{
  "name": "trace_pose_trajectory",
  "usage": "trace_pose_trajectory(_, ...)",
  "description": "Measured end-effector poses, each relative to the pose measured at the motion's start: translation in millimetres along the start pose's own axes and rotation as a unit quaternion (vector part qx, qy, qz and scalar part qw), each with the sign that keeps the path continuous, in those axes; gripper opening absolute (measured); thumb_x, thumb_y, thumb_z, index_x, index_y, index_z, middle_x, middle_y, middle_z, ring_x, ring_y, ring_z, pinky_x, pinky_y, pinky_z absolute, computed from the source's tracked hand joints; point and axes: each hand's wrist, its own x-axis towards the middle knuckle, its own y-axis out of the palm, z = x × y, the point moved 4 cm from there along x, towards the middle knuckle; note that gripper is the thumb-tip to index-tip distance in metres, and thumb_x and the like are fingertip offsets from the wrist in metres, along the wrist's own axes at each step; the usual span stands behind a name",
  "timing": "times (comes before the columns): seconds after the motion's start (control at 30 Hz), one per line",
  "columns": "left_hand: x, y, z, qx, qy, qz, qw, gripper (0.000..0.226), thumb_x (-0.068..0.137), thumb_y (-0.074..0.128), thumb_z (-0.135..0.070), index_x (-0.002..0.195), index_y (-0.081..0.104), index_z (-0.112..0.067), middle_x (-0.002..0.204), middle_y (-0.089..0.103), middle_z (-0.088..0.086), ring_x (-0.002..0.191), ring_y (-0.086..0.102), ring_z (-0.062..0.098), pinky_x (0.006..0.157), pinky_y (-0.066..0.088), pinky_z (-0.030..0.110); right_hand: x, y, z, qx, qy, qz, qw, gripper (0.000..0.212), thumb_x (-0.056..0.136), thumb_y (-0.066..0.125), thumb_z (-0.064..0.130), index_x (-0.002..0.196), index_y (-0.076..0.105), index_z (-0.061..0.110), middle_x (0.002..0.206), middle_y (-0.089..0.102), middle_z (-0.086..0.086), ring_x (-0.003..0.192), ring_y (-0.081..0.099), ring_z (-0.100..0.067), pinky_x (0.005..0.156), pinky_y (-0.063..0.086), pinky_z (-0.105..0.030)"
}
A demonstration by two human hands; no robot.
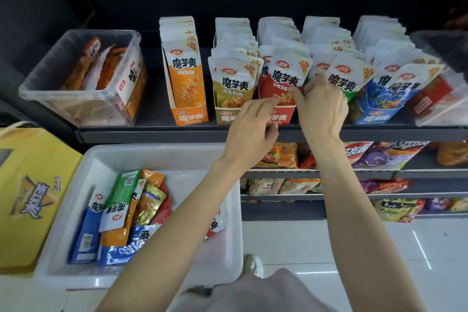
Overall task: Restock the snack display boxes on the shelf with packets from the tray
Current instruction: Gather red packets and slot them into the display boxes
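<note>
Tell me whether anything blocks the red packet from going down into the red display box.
Nothing visible does. The red packet, held by the right hand and touched by the left hand, stands at the front of the red display box, ahead of the other packets, with no foreign item in its slot.

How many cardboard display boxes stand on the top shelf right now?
5: orange box leftmost, then olive, red, a green one mostly hidden behind the right hand, and blue rightmost.

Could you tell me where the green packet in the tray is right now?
In the head view, lower left: the green packet lies on the packet pile in the white tray, below the shelf, beside the yellow box.
</note>
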Motion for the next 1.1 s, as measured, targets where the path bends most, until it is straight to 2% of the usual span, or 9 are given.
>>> trace_pose_trajectory(0.17,-46.7,-39.5,24.5,-0.094,-0.017,-0.114,0.989,0.024,0.093,0.054,-0.023,0.109,0.065,-0.011,0.097,0.067,-0.004,0.090,0.059,0.007,0.076,0.049,0.021,-59.1,-19.0,11.1,0.223,-0.037,-0.011,0.974,0.020,0.092,0.061,0.030,0.091,0.057,0.011,0.070,0.054,0.008,0.058,0.048,-0.003,0.054,0.033,-0.016)
trace_pose_trajectory(0.27,-96.3,-65.6,59.9,-0.090,-0.050,-0.123,0.987,0.026,0.095,0.050,-0.029,0.101,0.065,-0.009,0.087,0.063,-0.006,0.076,0.053,-0.002,0.068,0.042,0.008,-100.0,-8.5,37.6,0.300,-0.071,0.095,0.946,0.011,0.090,0.064,0.023,0.094,0.058,0.015,0.075,0.059,0.008,0.063,0.054,-0.006,0.058,0.043,-0.013)
trace_pose_trajectory(0.33,-129.3,-77.1,91.6,-0.063,-0.106,-0.060,0.991,0.029,0.092,0.050,-0.034,0.102,0.065,-0.011,0.084,0.064,-0.004,0.073,0.052,-0.004,0.069,0.041,0.006,-123.1,12.9,58.0,0.294,-0.124,0.187,0.929,0.012,0.087,0.066,0.018,0.098,0.059,0.016,0.079,0.062,0.006,0.068,0.058,-0.007,0.062,0.050,-0.020)
trace_pose_trajectory(0.5,-196.9,-75.3,155.4,0.083,-0.189,0.216,0.954,0.047,0.076,0.049,-0.054,0.108,0.064,-0.023,0.099,0.067,-0.006,0.101,0.059,0.020,0.089,0.047,0.033,-179.2,88.7,109.5,0.079,-0.349,0.443,0.822,0.031,0.088,0.061,0.021,0.118,0.057,0.021,0.115,0.059,0.001,0.107,0.055,-0.020,0.091,0.046,-0.037)
trace_pose_trajectory(0.6,-218.0,-69.0,164.3,0.121,-0.179,0.313,0.925,0.052,0.077,0.067,-0.048,0.121,0.060,-0.021,0.122,0.060,0.002,0.114,0.051,0.025,0.096,0.037,0.032,-208.8,124.1,117.9,-0.155,-0.454,0.500,0.721,0.051,0.086,0.064,0.023,0.133,0.044,0.021,0.131,0.049,-0.006,0.121,0.045,-0.028,0.097,0.035,-0.039)
trace_pose_trajectory(0.7,-222.5,-64.9,165.9,0.133,-0.170,0.334,0.917,0.060,0.078,0.068,-0.050,0.130,0.053,-0.024,0.129,0.053,-0.001,0.119,0.044,0.021,0.101,0.033,0.032,-222.3,143.8,111.3,-0.259,-0.450,0.524,0.675,0.070,0.080,0.070,0.015,0.139,0.032,0.016,0.135,0.039,-0.012,0.125,0.037,-0.033,0.105,0.026,-0.047)
trace_pose_trajectory(0.8,-219.6,-62.2,164.4,0.125,-0.156,0.316,0.928,0.059,0.078,0.068,-0.051,0.129,0.054,-0.025,0.125,0.055,-0.002,0.119,0.044,0.020,0.101,0.033,0.032,-222.0,154.6,109.7,-0.291,-0.470,0.503,0.664,0.085,0.072,0.079,0.021,0.140,0.028,0.014,0.134,0.040,-0.011,0.124,0.041,-0.030,0.105,0.026,-0.046)
trace_pose_trajectory(0.93,-213.1,-50.6,158.2,0.152,-0.141,0.314,0.926,0.059,0.079,0.061,-0.058,0.129,0.051,-0.028,0.127,0.053,-0.003,0.122,0.043,0.019,0.102,0.033,0.034,-206.6,167.1,110.6,-0.298,-0.465,0.461,0.694,0.089,0.069,0.078,0.044,0.138,0.031,0.015,0.132,0.044,-0.010,0.122,0.044,-0.027,0.105,0.026,-0.044)
trace_pose_trajectory(1.1,-201.0,-18.5,153.8,0.174,-0.131,0.361,0.907,0.076,0.080,0.059,-0.061,0.141,0.036,-0.023,0.139,0.042,0.004,0.126,0.042,0.025,0.105,0.035,0.038,-190.5,168.8,115.1,-0.271,-0.432,0.443,0.737,0.062,0.080,0.067,0.048,0.126,0.048,0.011,0.123,0.055,-0.008,0.114,0.052,-0.024,0.095,0.038,-0.034)
